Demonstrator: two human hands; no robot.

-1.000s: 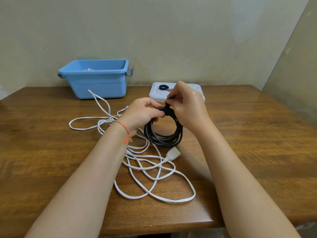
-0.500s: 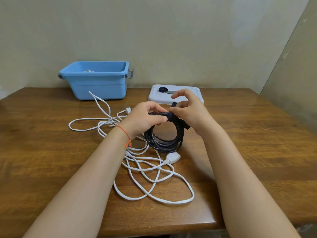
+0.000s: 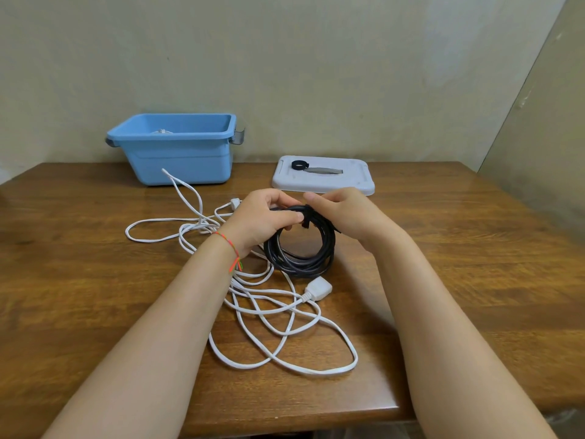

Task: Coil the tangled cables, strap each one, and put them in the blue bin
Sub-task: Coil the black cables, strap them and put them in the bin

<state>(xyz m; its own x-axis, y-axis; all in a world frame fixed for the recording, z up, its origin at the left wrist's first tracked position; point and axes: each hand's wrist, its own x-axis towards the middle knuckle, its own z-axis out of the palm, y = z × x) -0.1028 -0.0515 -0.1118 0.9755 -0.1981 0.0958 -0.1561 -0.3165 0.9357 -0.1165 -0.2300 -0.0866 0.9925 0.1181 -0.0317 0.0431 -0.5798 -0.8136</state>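
The coiled black cable (image 3: 299,248) stood on edge on the wooden table (image 3: 459,264), its lower turns resting on the surface near the middle and its top raised between both hands. A black strap (image 3: 306,217) was wound around the top of the coil, with a short end sticking down inside the ring. The left hand (image 3: 262,218) gripped the top of the coil from the left, fingers curled over the turns and thumb pressed beside the strap. The right hand (image 3: 345,213) grasped the coil from the right, its fingers curled around the turns and its fingertips resting at the strap. A thin red and orange thread (image 3: 232,251) circled the left wrist.

Just in front of the coil lay a white plug (image 3: 319,289), the end of the tangled white cable (image 3: 269,315) that sprawled in loose loops under the left forearm and toward the near table edge. One strand of it ran back toward the blue bin (image 3: 177,153), which sat at the far left of the table against the wall; something white showed inside it, too small to tell what. To the right of the bin, beyond the hands, lay a pale grey lid (image 3: 351,182) with a rolled black strap (image 3: 297,165) and a flat grey strip (image 3: 323,170) on top of it
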